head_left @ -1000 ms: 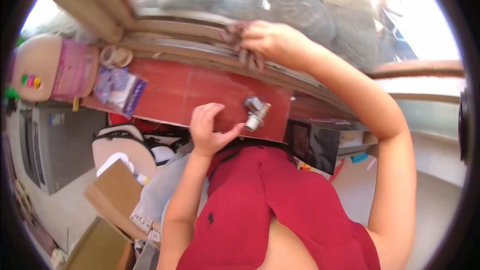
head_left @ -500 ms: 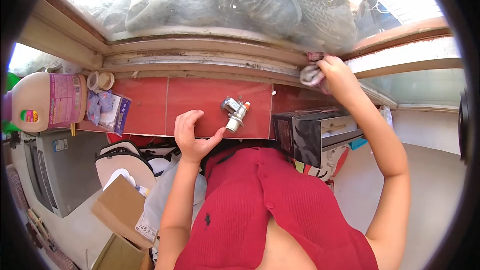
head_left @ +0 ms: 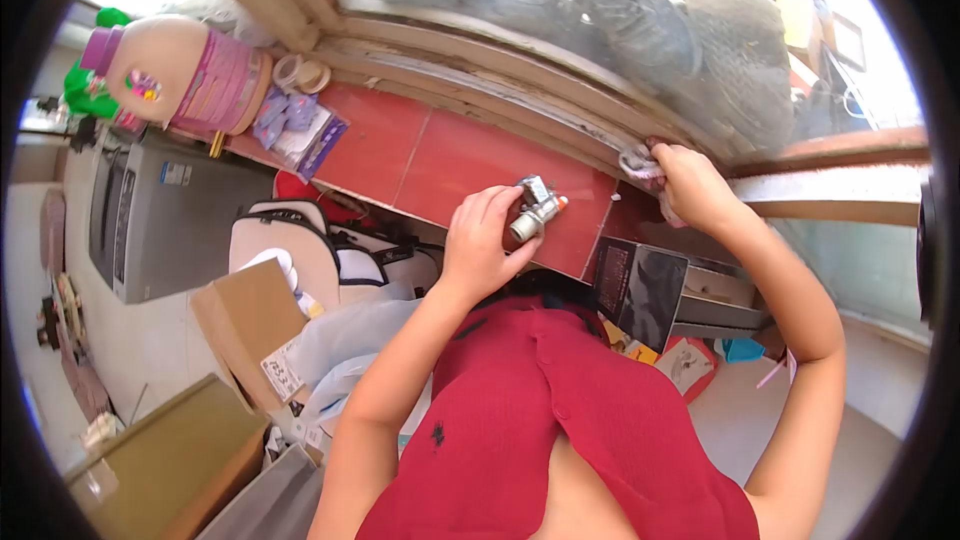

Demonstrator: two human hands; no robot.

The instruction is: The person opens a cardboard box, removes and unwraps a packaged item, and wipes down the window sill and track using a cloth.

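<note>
My right hand [head_left: 690, 185] grips a crumpled pinkish-grey cloth [head_left: 642, 164] against the window track [head_left: 540, 108], near its right end. On the red tiled sill [head_left: 455, 172] my left hand [head_left: 487, 240] is beside a small metal valve-like fitting [head_left: 537, 212] with an orange tip. The left fingers are apart and curve round the fitting's near side; whether they touch it cannot be told. Behind the track is a dusty window pane [head_left: 560, 15].
A large pink-labelled jug [head_left: 180, 75], tape rolls [head_left: 300, 74] and a purple packet [head_left: 318, 145] stand at the sill's left. A black box [head_left: 640, 290] lies below right. Cardboard boxes [head_left: 250, 325] and a grey appliance [head_left: 195, 210] are lower left.
From the middle of the track, my right hand has moved right with the cloth. My left hand has come closer to the metal fitting. The view has shifted and tilted.
</note>
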